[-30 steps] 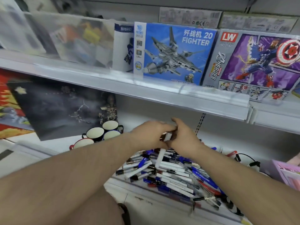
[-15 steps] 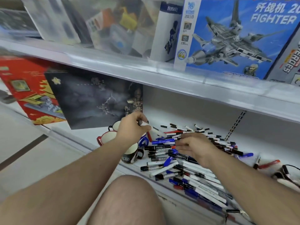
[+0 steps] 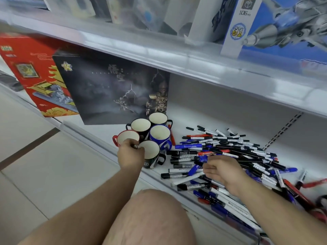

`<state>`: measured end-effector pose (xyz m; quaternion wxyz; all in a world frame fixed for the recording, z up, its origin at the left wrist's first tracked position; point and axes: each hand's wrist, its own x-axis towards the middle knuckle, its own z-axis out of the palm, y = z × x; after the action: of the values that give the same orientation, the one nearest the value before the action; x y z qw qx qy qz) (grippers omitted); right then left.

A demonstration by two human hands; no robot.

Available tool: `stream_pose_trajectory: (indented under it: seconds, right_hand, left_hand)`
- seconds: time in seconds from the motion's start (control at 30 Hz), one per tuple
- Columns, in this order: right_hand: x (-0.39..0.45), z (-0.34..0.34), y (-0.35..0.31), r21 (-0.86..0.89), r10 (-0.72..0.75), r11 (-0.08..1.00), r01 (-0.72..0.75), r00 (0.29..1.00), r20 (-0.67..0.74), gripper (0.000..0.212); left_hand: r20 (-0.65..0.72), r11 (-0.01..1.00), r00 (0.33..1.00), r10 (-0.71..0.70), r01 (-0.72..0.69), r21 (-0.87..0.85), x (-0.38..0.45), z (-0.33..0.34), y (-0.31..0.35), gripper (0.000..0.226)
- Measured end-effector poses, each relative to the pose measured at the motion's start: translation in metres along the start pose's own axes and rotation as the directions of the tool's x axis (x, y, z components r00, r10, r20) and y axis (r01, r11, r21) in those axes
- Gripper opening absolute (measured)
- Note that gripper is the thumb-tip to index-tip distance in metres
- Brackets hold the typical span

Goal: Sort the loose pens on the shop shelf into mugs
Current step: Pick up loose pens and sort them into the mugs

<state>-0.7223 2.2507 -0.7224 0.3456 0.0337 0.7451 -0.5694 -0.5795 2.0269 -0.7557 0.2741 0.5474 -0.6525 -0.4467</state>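
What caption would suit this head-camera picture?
Left hand at the mugs, right hand over the loose pens on a shop shelf.

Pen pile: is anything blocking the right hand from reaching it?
Nothing visible does. The right hand hovers directly over the near edge of the pen pile, with only open air between its fingers and the pens.

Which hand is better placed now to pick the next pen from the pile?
The right hand, probably. It hovers over the pen pile with fingers loosely curled and seemingly empty. The left hand is away at the mugs, over the rim of the nearest mug, and its fingers seem to pinch something small.
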Motion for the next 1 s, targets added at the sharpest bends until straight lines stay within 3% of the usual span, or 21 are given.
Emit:
stream_pose_trajectory:
  seconds: [0.13,0.23,0.37,0.6,0.7,0.8,0.9,1.0]
  right_hand:
    - [0.006,-0.01,0.014,-0.007,0.034,0.999,-0.034,0.999,-0.034,0.009]
    - [0.012,-0.021,0.026,-0.024,0.047,0.999,-0.049,0.997,-0.069,0.009]
    - [0.017,-0.038,0.036,-0.021,0.075,0.997,-0.078,0.99,-0.117,0.009]
    - [0.005,-0.07,0.035,0.027,0.063,0.998,-0.059,0.984,-0.166,0.009]
    - [0.002,-0.088,0.034,0.053,0.057,0.997,-0.047,0.977,-0.203,0.01]
    - [-0.003,-0.103,0.033,0.07,0.043,0.997,-0.027,0.97,-0.241,0.009]
    - [-0.009,-0.116,0.034,0.03,0.016,1.0,-0.008,0.968,-0.25,0.011]
    - [-0.006,-0.133,0.042,-0.175,-0.069,0.984,0.024,0.964,-0.257,0.011]
  left_hand:
    - [0.067,0.976,0.99,0.125,-0.135,0.173,0.011,0.019,-0.011,0.021]
    - [0.149,0.897,0.959,0.243,-0.28,0.342,0.017,0.032,-0.019,0.022]
    - [0.292,0.765,0.912,0.288,-0.403,0.503,0.02,0.041,-0.022,0.031]
    - [0.46,0.572,0.753,0.471,-0.657,0.49,0.005,0.044,0.003,0.045]
    - [0.57,0.461,0.614,0.546,-0.788,0.408,-0.008,0.048,0.034,0.043]
    - [0.736,0.33,0.36,0.574,-0.924,0.195,-0.027,0.058,0.073,0.04]
    - [0.901,0.111,0.102,0.421,-0.992,0.06,-0.054,0.075,0.114,0.04]
    - [0.969,-0.038,-0.026,0.245,-0.999,-0.017,-0.078,0.099,0.141,0.04]
